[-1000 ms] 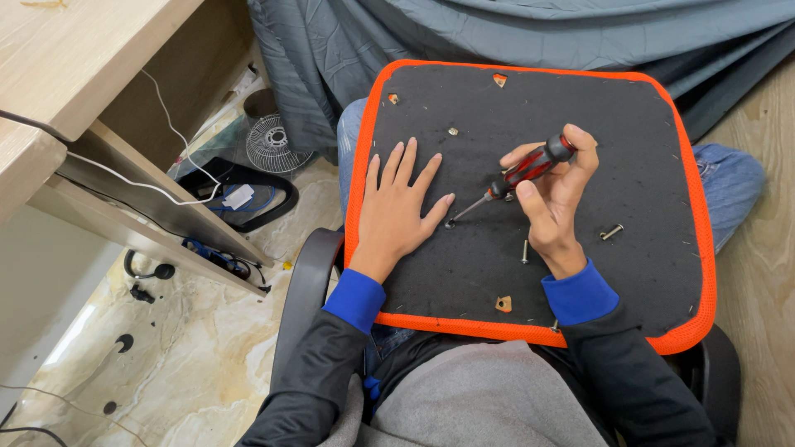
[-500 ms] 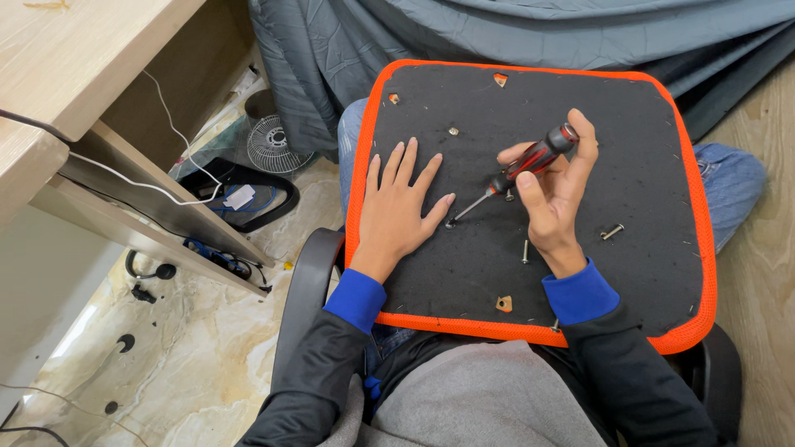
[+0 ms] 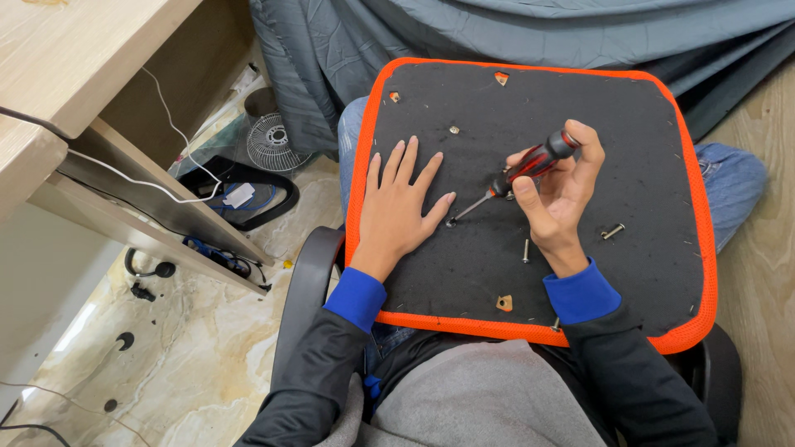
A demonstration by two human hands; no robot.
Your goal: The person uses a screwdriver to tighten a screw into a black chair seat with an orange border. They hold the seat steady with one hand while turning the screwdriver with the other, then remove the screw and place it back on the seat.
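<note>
Screwdriver (image 3: 530, 169) with a red and black handle is pinched in the right hand (image 3: 556, 199), its tip on a screw (image 3: 450, 222). Left hand (image 3: 399, 209) lies flat, fingers spread, on the black seat panel (image 3: 629, 149).

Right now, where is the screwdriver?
In the head view, the red and black screwdriver is in the right hand, right of centre over the black seat panel. Its tip meets a screw beside the left hand.

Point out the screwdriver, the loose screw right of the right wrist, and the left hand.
screwdriver (image 3: 530, 165), head view, on the red and black handle.
loose screw (image 3: 612, 232), head view, on the middle of its shank.
left hand (image 3: 397, 211), head view, on the back of the hand, flat on the black panel.
</note>
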